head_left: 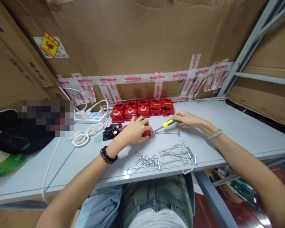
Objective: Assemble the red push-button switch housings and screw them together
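My left hand (138, 129) is closed over a small red housing (146, 134) on the table, hiding most of it. In my right hand (188, 119) is a screwdriver (168, 123) with a yellow and green handle. Its shaft slants down to the left, and the tip meets the right side of the red housing; the exact contact spot cannot be made out. A T-shaped metal rod (168, 133) lies just below the shaft. Left of my left hand are black panels with round parts (111, 131). Loose screws (146, 160) are piled nearer the table's front edge.
Several red housings (131, 111) stand in a row at the back. T-shaped metal rods with white cords (177, 153) lie at the front right. White rings (81, 140) and a plugged-in power strip (92, 117) occupy the left. Behind rises a cardboard wall (142, 41).
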`<action>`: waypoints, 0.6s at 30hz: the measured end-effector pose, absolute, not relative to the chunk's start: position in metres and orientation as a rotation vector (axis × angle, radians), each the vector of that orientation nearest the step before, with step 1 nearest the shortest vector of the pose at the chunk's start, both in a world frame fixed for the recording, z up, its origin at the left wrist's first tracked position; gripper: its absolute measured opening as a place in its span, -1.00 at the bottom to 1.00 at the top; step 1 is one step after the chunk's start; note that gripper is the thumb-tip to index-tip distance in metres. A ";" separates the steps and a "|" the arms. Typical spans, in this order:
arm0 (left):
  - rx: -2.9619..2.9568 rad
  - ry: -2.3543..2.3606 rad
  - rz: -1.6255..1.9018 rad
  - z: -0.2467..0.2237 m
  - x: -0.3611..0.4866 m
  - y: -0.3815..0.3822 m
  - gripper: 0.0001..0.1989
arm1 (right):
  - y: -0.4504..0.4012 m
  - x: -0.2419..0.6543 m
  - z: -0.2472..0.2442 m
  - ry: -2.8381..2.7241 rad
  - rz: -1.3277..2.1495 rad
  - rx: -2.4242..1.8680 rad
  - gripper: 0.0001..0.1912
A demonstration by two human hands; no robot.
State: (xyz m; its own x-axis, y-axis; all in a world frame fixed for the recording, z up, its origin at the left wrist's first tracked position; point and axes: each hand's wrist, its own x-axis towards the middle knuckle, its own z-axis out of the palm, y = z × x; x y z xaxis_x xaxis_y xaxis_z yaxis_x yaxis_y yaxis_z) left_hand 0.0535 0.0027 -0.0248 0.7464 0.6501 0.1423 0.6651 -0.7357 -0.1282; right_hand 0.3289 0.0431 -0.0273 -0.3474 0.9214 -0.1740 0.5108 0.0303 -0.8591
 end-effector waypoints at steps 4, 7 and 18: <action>-2.780 -1.035 -0.141 -0.025 0.053 0.003 -0.82 | 0.041 0.324 -0.026 -1.836 1.094 -1.612 -0.49; -2.782 -1.031 -0.148 -0.025 0.053 0.003 -0.84 | 0.037 0.326 -0.018 -1.815 1.274 -1.454 -0.70; -2.781 -1.045 -0.141 -0.024 0.053 0.002 -0.83 | 0.040 0.327 -0.024 -1.866 1.120 -1.629 -0.59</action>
